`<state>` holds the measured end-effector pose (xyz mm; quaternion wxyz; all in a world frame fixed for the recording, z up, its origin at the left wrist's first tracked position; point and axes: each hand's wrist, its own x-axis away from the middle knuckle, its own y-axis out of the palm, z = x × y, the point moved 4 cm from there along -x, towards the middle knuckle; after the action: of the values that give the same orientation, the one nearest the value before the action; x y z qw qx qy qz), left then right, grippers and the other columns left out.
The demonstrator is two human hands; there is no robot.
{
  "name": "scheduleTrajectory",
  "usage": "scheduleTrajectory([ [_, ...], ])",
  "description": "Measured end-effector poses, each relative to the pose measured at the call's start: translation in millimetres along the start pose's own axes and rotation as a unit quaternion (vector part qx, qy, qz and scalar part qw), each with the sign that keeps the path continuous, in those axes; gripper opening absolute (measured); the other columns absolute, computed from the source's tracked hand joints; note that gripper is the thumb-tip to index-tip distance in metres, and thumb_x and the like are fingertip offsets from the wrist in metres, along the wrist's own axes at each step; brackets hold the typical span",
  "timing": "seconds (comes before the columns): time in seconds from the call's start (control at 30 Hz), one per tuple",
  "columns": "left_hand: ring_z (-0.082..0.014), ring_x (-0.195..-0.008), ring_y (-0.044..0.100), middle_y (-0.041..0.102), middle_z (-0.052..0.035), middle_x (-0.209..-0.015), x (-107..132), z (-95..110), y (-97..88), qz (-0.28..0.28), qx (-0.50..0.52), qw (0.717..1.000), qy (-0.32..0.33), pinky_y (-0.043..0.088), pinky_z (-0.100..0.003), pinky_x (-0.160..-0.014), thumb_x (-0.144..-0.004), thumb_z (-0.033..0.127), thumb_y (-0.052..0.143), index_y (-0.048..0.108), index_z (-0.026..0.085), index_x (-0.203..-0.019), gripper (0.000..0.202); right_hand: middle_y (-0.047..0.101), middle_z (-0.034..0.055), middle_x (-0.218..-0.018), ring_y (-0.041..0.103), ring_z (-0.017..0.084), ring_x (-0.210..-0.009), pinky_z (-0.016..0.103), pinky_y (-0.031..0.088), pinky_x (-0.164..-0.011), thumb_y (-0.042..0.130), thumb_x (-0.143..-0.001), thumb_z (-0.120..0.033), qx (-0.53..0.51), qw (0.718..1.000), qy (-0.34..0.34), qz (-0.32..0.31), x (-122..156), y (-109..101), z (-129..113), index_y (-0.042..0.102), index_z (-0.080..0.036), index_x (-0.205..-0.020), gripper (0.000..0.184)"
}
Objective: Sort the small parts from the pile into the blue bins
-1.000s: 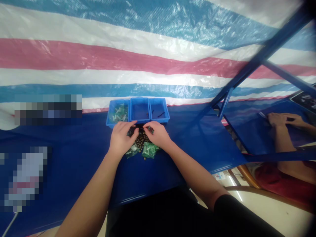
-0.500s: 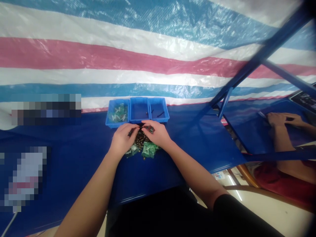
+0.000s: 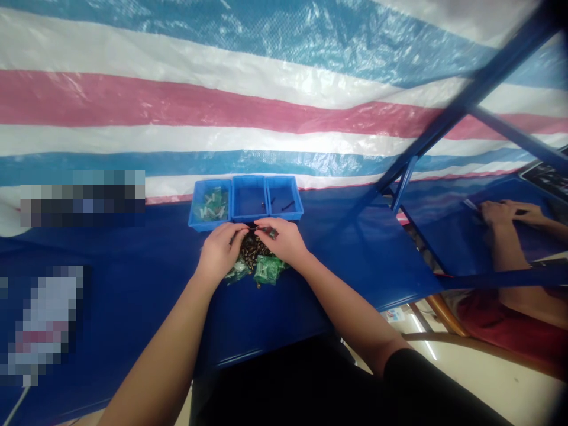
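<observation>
My left hand [image 3: 222, 245] and my right hand [image 3: 284, 238] meet fingertip to fingertip above a heap of small brass-coloured and dark metal parts [image 3: 255, 248]. Both are closed in a pinch. A small, thin, dark piece [image 3: 252, 228] spans the gap between the fingertips, too small to name. Green-tinted clear plastic bags of parts [image 3: 268, 269] lie against the near side of the heap, partly under my right hand. Another small clear bag [image 3: 238, 271] rests beside my left wrist. My fingers hide the far part of the heap.
Behind my hands stand a left blue bin [image 3: 208, 226] with bagged parts, a middle blue bin [image 3: 248, 198] with a tiny piece, and a right blue bin [image 3: 281, 188] with dark slim parts. A blue metal frame [image 3: 437, 133] rises at right; beyond it are another person's hands [image 3: 499, 213].
My hands stay nearly in place, still pinched together over the heap, with only slight finger movement. The view has shifted slightly.
</observation>
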<state>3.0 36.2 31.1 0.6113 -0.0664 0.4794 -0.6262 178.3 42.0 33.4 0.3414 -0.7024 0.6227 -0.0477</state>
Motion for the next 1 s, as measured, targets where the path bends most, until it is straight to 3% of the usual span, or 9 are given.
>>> scheduleTrajectory([
  [0.53,-0.0203,-0.094,0.068,0.073,-0.0071,-0.105,1.7,1.3,-2.3,0.010,-0.009,0.999,-0.030,0.052,-0.029,-0.084,-0.094,0.035,0.053,0.069,0.020,-0.110,0.028,0.074,0.0048,-0.093,0.065,0.017,-0.081,0.029,0.052,-0.076,0.060,-0.090,-0.031,0.029,0.999,-0.027,0.017,0.0,-1.6,0.7,0.074,-0.022,-0.104,0.022],
  [1.0,-0.0165,-0.089,0.068,0.073,-0.0052,-0.101,3.3,-0.6,-0.5,-0.010,-0.020,0.998,-0.057,0.052,-0.025,-0.083,-0.095,0.036,0.052,0.069,0.019,-0.105,0.027,0.075,0.0041,-0.095,0.067,0.015,-0.080,0.026,0.053,-0.076,0.063,-0.089,-0.031,0.030,0.998,-0.040,0.027,0.4,0.0,1.9,0.074,-0.021,-0.107,0.023],
])
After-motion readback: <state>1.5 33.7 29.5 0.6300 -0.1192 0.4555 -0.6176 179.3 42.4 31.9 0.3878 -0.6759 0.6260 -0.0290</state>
